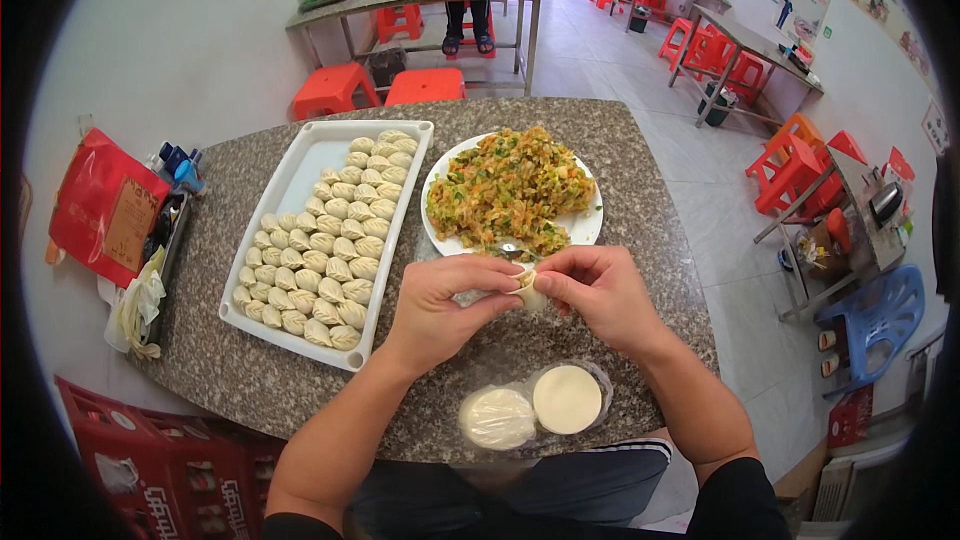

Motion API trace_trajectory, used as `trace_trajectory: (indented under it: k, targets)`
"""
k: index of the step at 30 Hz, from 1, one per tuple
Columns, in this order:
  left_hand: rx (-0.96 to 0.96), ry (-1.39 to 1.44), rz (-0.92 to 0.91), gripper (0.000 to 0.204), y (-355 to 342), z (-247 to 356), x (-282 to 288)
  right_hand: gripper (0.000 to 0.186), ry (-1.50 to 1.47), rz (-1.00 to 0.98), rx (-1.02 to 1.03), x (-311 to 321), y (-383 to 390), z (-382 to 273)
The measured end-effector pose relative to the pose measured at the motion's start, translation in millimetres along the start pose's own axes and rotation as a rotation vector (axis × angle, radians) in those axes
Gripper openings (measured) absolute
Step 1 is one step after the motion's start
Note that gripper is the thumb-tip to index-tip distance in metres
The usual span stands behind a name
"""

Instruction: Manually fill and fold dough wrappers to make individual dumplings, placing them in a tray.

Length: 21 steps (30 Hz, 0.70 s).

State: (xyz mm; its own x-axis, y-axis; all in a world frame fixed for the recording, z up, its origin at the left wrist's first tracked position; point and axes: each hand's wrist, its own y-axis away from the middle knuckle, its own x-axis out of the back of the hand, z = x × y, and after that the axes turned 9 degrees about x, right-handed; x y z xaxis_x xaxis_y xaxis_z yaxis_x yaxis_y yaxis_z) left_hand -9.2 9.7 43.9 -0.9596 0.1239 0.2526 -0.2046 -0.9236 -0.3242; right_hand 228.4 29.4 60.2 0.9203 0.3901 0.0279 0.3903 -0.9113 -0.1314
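Over a speckled tabletop [640, 230], pinching an open dumpling [532, 294] between left hand [448, 302] and right hand [602, 292], clamped at the rim, just this side of the filling plate [592, 228], with the tray [310, 162] nearer the left hand

Left forearm [340, 420] slanted inward, bare | left hand [443, 305] was pinched, palm facing inward | right forearm [700, 405] slanted inward, bare | right hand [603, 292], I saw remotely, was pinched, curled tighter, near the left
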Motion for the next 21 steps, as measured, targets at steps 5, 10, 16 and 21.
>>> trace_trajectory:
  k: [5,10,16,21]
  targets:
    - [0.013,0.006,0.012,0.020,-0.5,-1.9,-2.9,0.014,0.422,0.056,0.451,-7.4,1.2,0.8]
    - [0.076,0.054,0.018,0.021,0.4,5.3,-3.9,0.012,0.500,0.026,0.549,-4.6,1.0,-1.5]
    - [0.109,0.050,-0.010,0.022,2.5,-2.0,-1.5,0.012,0.316,0.018,0.329,-1.1,2.2,-1.9]
    - [0.005,-0.035,-0.018,0.022,0.2,5.3,-0.6,0.012,0.163,0.011,0.154,-3.4,1.4,2.4]
